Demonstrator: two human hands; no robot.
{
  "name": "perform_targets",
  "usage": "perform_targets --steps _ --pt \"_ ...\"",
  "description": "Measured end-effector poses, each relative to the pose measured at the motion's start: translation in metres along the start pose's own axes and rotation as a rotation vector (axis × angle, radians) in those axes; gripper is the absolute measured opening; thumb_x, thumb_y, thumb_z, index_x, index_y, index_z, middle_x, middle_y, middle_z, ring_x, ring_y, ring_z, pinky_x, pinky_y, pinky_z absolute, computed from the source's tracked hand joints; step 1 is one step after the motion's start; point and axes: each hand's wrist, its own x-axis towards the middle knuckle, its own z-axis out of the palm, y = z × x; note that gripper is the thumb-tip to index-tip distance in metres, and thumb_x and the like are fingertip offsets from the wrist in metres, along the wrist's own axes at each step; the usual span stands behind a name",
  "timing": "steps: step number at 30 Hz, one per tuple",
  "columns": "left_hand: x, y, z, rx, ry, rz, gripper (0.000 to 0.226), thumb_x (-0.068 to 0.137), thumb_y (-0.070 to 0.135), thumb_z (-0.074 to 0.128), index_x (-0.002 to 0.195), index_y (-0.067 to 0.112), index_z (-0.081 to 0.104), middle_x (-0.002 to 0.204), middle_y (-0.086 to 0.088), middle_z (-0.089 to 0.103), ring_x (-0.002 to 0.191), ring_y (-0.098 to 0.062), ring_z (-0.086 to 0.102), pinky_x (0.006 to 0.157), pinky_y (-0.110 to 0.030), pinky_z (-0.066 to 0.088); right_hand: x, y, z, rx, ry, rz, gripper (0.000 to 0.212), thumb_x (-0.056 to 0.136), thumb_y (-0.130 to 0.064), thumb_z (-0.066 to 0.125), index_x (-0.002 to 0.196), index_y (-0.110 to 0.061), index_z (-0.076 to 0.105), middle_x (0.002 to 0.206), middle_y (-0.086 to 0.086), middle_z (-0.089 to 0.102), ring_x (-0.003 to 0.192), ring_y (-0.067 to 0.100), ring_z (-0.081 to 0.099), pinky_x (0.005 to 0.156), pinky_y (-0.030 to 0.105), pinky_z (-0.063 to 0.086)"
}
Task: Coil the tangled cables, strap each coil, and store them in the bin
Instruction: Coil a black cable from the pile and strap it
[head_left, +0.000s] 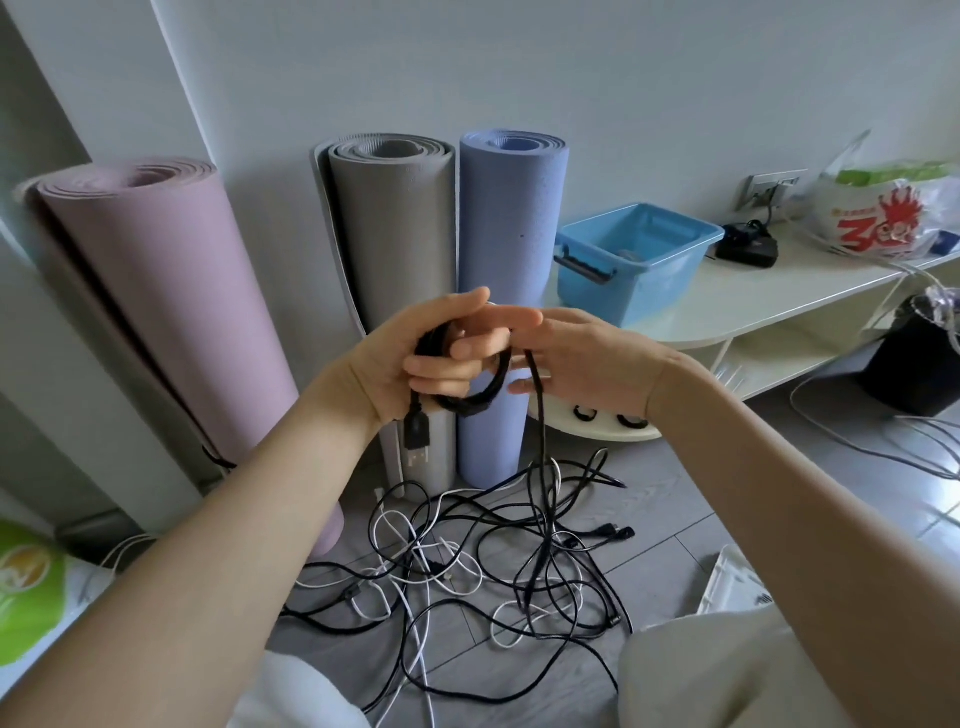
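Your left hand was curled round a small coil of black cable, the loops lying across its fingers and sagging below them in a shallow arc. The cable's USB plug hung straight down beneath that wrist. Your right hand lay just beside the left, its fingers extended toward the coil and touching it; whether they pinched the cable or only guided it could not be told.

From the meeting point of the two hands the free run of the same cable dropped almost vertically. It entered the tangled cables, a heap of black and white leads on the grey floor directly below and slightly toward your right. The uncoiled length therefore had its long axis running up and down, from floor to hands, and it left the coil on the right-hand side. By that layout the right hand was the nearer one for drawing up slack, while the left served as the former for the loops.

The bin, a blue tub with a dark handle, stood on the low white shelf beyond and to the right of the hands, well apart from the heap. Two small dark loops, possibly straps, lay on the shelf's lower ledge just below your right wrist. The coil looked only begun, since most of the cable remained on the floor.
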Motion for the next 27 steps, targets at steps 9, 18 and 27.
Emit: perform_targets --steps 9,18,27 --pt "0.013 -0.012 0.015 0.200 0.389 0.161 0.033 0.065 0.039 0.073 0.087 0.014 0.077 0.054 0.006 0.054 0.050 -0.005 0.050 0.056 -0.016 0.046 0.013 -0.004 0.017 0.368 0.300 0.066 0.034 0.078 0.003 0.030 0.055 -0.004 0.054 0.050 0.007 0.050 0.051 0.015 0.040 0.058 0.023 0.038" --pt "0.027 0.001 0.028 0.125 0.482 0.313 0.038 0.084 0.036 0.043 0.057 0.018 0.061 0.026 0.009 0.030 0.023 -0.004 0.028 0.037 -0.014 0.021 0.021 -0.010 0.017 0.615 0.376 0.003 0.019 0.081 -0.002 0.030 0.068 -0.010 0.043 0.053 0.003 0.041 0.046 0.013 0.040 0.055 0.024 0.045" --pt "0.005 0.029 0.012 0.007 0.716 0.654 0.050 0.100 0.043 0.022 0.097 0.014 0.064 0.036 0.010 0.039 0.028 -0.003 0.032 0.039 -0.011 0.030 0.025 0.052 0.032 -0.678 0.179 0.139 0.026 0.098 -0.014 0.039 0.075 -0.012 0.051 0.068 0.006 0.055 0.059 0.018 0.052 0.059 0.017 0.042"
